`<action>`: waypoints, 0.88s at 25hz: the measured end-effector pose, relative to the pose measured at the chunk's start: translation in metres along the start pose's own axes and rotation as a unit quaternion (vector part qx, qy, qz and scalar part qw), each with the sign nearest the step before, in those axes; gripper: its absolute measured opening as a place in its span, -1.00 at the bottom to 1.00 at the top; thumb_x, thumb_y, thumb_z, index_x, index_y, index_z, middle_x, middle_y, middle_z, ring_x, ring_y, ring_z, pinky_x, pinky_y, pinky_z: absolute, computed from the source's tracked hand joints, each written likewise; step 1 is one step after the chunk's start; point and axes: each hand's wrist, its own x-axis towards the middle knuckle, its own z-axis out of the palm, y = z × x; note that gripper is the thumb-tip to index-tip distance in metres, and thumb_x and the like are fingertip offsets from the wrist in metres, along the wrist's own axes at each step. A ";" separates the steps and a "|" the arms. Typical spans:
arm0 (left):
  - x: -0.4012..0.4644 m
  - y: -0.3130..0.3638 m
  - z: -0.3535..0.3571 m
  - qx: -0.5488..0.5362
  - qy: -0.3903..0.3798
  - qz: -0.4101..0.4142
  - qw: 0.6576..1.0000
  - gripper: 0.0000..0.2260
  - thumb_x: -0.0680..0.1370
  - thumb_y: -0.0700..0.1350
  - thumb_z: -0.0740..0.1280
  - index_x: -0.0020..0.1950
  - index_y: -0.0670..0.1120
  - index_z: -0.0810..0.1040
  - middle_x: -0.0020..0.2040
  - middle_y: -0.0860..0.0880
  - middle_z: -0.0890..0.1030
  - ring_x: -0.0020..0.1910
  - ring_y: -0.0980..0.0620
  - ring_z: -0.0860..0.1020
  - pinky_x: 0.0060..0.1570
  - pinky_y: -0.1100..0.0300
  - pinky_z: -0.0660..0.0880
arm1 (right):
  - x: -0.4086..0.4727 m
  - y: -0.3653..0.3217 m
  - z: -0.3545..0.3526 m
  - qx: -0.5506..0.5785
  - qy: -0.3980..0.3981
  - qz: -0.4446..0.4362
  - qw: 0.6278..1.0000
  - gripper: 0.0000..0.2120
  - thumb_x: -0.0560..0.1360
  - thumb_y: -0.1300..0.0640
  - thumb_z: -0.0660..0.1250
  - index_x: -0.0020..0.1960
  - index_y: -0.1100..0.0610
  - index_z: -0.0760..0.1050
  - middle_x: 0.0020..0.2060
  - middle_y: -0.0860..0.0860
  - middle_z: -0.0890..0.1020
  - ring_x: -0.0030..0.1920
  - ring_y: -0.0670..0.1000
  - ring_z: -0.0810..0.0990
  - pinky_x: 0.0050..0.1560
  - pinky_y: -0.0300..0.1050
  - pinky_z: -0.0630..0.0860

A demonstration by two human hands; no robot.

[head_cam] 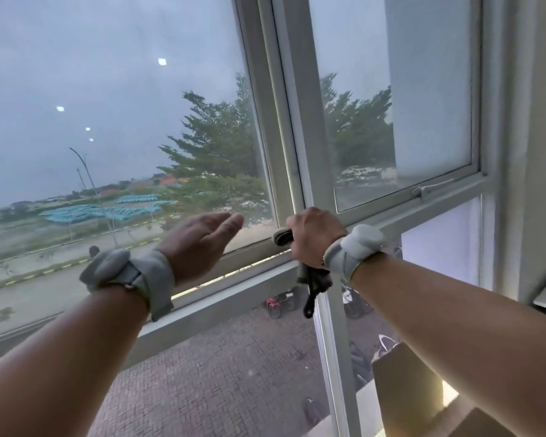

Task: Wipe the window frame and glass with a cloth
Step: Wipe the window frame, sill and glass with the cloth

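A white window frame (300, 127) divides a large left glass pane (117, 127) from a right pane (401, 121). My right hand (312, 236) grips a bunched grey-green cloth (282, 237) against the central upright of the frame, near where it meets the horizontal bar. A dark end of the cloth hangs below my fist. My left hand (202, 241) is raised in front of the lower part of the left pane with fingers straight and together, holding nothing. Whether it touches the glass I cannot tell. Both wrists wear grey bands.
A window latch handle (432, 187) sits on the bottom rail of the right sash. A lower glass pane (227, 367) shows a brick pavement outside. A cardboard box (404, 386) stands at the bottom right. A wall (536, 152) borders the window at right.
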 end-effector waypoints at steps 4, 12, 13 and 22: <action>0.008 0.000 0.015 0.035 -0.026 0.008 0.999 -0.35 0.49 0.32 -0.03 0.14 -0.11 0.60 0.09 -0.09 0.65 0.10 -0.07 0.58 0.16 0.02 0.50 | -0.006 0.015 0.024 -0.075 -0.056 -0.029 0.995 -0.76 0.49 0.16 0.22 0.11 0.14 0.55 0.02 0.12 0.63 0.00 0.15 0.62 -0.16 -0.10 0.45; -0.006 -0.014 0.008 -0.011 -0.017 -0.042 0.999 -0.43 0.52 0.26 0.02 0.13 -0.09 0.62 0.02 0.00 0.66 0.04 0.02 0.60 0.09 0.11 0.51 | -0.010 -0.010 0.039 0.046 -0.039 0.012 0.998 -0.75 0.39 0.11 0.27 0.03 0.11 0.60 -0.10 0.10 0.66 -0.10 0.13 0.63 -0.11 -0.11 0.57; -0.010 -0.017 0.004 -0.017 -0.019 -0.051 0.998 -0.46 0.54 0.25 0.04 0.12 -0.09 0.62 -0.01 0.03 0.65 0.02 0.06 0.60 0.04 0.16 0.52 | -0.012 -0.023 0.042 0.059 -0.035 -0.003 0.998 -0.75 0.39 0.10 0.27 0.02 0.09 0.61 -0.11 0.09 0.66 -0.10 0.13 0.63 -0.09 -0.10 0.59; -0.083 -0.056 -0.059 -0.072 0.009 -0.118 0.990 -0.52 0.57 0.22 0.06 0.06 -0.08 0.63 -0.08 -0.05 0.66 -0.08 -0.02 0.63 -0.20 0.23 0.54 | -0.039 -0.195 0.051 0.149 -0.009 -0.174 0.973 -0.77 0.41 0.06 0.31 0.01 0.08 0.63 -0.17 0.08 0.66 -0.13 0.13 0.63 -0.10 -0.07 0.60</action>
